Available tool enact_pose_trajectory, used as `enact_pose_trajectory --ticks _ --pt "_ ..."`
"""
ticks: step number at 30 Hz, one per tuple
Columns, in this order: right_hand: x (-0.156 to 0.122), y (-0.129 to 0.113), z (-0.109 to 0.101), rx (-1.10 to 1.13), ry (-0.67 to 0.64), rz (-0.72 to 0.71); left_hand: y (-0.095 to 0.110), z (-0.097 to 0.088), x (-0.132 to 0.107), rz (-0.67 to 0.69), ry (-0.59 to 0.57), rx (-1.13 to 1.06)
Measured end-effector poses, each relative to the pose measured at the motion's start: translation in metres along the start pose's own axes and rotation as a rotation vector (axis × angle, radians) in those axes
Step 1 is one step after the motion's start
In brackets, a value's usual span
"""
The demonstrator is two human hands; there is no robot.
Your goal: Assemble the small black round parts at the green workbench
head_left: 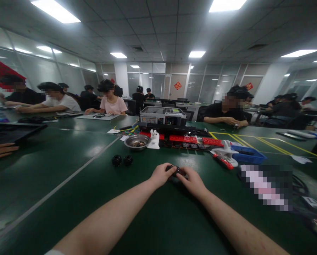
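Both my left hand (162,174) and my right hand (192,180) are closed around a small dark round part (174,169), just above the green table. Fingers cover much of it, so its exact kind is unclear. To the left, two similar black round parts (122,160) lie side by side on the table. Beyond them stands a metal bowl (137,148) with small brass-coloured and dark pieces in it. A white rabbit-shaped stand (154,139) is just right of the bowl.
A row of red and black parts (185,139) lies ahead, before an open grey metal case (162,115). On the right are red-handled pliers (223,162), a white stand (229,153) and a blue tray (250,156). Another person's hand (1,151) rests at the far left.
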State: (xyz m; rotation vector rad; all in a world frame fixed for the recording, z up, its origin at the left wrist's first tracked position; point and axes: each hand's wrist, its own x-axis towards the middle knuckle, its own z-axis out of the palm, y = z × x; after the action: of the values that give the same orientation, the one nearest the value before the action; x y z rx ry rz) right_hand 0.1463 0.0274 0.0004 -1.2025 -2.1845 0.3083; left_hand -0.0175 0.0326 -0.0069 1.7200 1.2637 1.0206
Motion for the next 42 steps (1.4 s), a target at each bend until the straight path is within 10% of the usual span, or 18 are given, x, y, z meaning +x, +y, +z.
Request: enact_pose_trajectory --ticks 42 --pt "0.001 0.007 0.005 0.127 -0.05 0.125 0.016 -0.001 -0.013 0.139 0.033 0.262"
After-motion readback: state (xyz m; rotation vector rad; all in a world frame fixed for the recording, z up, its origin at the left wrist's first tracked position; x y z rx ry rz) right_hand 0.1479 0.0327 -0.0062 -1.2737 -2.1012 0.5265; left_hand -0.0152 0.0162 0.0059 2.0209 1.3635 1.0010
